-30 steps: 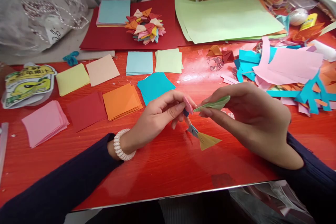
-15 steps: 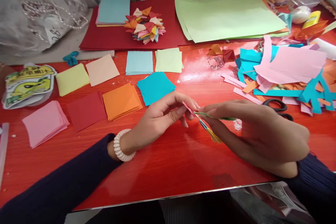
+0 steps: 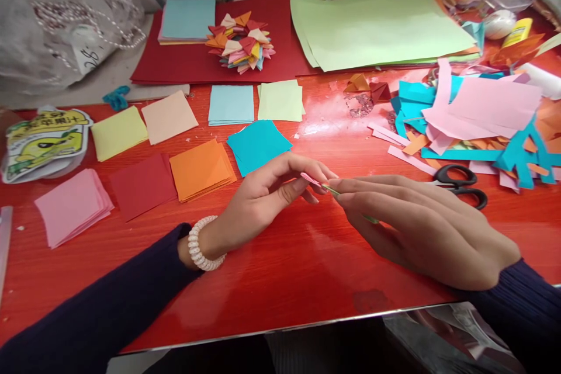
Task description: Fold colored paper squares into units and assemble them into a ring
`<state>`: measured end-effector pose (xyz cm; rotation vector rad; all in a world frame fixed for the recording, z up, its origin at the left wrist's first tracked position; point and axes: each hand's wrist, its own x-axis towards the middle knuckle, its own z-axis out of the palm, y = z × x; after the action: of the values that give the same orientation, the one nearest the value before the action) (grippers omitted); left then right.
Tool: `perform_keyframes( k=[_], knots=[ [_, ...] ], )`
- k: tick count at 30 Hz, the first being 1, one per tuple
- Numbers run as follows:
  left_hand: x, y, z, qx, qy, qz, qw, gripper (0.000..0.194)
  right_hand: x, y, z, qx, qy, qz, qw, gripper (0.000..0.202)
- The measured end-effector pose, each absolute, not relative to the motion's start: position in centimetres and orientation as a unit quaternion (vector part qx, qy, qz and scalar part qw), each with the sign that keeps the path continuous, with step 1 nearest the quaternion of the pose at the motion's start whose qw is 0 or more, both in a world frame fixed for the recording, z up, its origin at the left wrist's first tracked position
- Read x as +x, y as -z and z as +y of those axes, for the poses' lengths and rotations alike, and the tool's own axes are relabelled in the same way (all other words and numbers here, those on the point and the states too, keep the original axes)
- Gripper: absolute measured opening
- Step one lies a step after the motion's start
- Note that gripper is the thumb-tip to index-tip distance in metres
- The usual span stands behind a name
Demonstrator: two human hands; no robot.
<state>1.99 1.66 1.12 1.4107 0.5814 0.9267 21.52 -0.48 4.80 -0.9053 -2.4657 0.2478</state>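
Observation:
Between my two hands, above the red table (image 3: pixel 280 286), is a small folded paper piece (image 3: pixel 312 180) with a pink part and a green part. My left hand (image 3: pixel 274 193) pinches the pink end between thumb and fingers. My right hand (image 3: pixel 421 222) is closed on the green part, its fingers held together and covering most of it; a bit of green shows below them. Square paper stacks lie beyond and left of my left hand: turquoise (image 3: pixel 258 148), orange (image 3: pixel 201 169), red (image 3: pixel 144 187) and pink (image 3: pixel 73 207).
Black-handled scissors (image 3: pixel 458 178) lie just behind my right hand. Paper scraps (image 3: pixel 482 105) are heaped at the right. A ring of folded paper (image 3: pixel 241 44) and large green sheets (image 3: pixel 377 26) sit at the back. A juice pouch (image 3: pixel 46 143) lies at the left.
My right hand has turned and flattened over the folded paper, hiding the yellow and blue parts seen before. More of the scissors shows. My left hand has barely moved.

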Motion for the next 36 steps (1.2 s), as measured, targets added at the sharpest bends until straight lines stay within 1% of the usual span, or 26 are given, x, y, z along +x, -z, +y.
perform_keyframes(
  k=[2,4,8,10,12,14,16,19,23,27,29,33,36],
  knots=[
    [2.1,-1.3,1.5,0.617,-0.406,0.283,0.612,0.015,21.4,-4.7,-0.4,-0.339,-0.109,-0.897,0.261,0.02],
    [2.1,-1.4,1.3,0.615,-0.408,0.309,0.6,0.016,21.2,-4.5,-0.5,-0.376,-0.12,-0.873,0.287,0.021],
    [2.2,-1.2,1.0,0.621,-0.401,0.346,0.578,0.017,20.9,-3.9,-0.5,-0.457,-0.113,-0.802,0.369,0.019],
    [2.3,-1.2,1.0,0.64,-0.404,0.372,0.538,0.015,20.9,-3.7,-0.3,-0.464,-0.154,-0.778,0.394,0.019],
    [2.4,-1.2,0.9,0.653,-0.417,0.397,0.492,0.012,21.0,-3.6,0.1,-0.468,-0.19,-0.769,0.391,0.019],
    [2.5,-1.3,0.8,0.651,-0.428,0.408,0.477,0.01,21.1,-3.7,0.5,-0.476,-0.199,-0.766,0.383,0.017],
    [2.7,-1.5,0.7,0.645,-0.43,0.406,0.483,0.01,21.3,-4.0,0.8,-0.48,-0.227,-0.754,0.388,0.011],
    [2.8,-1.6,0.6,0.648,-0.418,0.41,0.487,0.01,21.3,-4.4,1.0,-0.476,-0.323,-0.714,0.398,0.006],
    [2.8,-1.6,0.7,0.62,-0.406,0.43,0.517,0.014,20.8,-4.2,0.8,-0.481,-0.387,-0.679,0.398,0.011],
    [2.9,-1.4,1.0,0.586,-0.412,0.435,0.546,0.015,20.2,-3.2,0.9,-0.483,-0.426,-0.629,0.435,0.016],
    [3.0,-1.3,1.1,0.57,-0.421,0.441,0.551,0.016,20.2,-3.0,1.2,-0.484,-0.451,-0.616,0.427,0.017],
    [3.0,-1.2,1.4,0.534,-0.439,0.452,0.564,0.018,20.7,-3.3,1.7,-0.504,-0.481,-0.623,0.356,0.017],
    [3.0,-1.1,1.4,0.517,-0.442,0.454,0.576,0.018,20.8,-3.6,1.8,-0.521,-0.473,-0.628,0.332,0.026]
  ],
)
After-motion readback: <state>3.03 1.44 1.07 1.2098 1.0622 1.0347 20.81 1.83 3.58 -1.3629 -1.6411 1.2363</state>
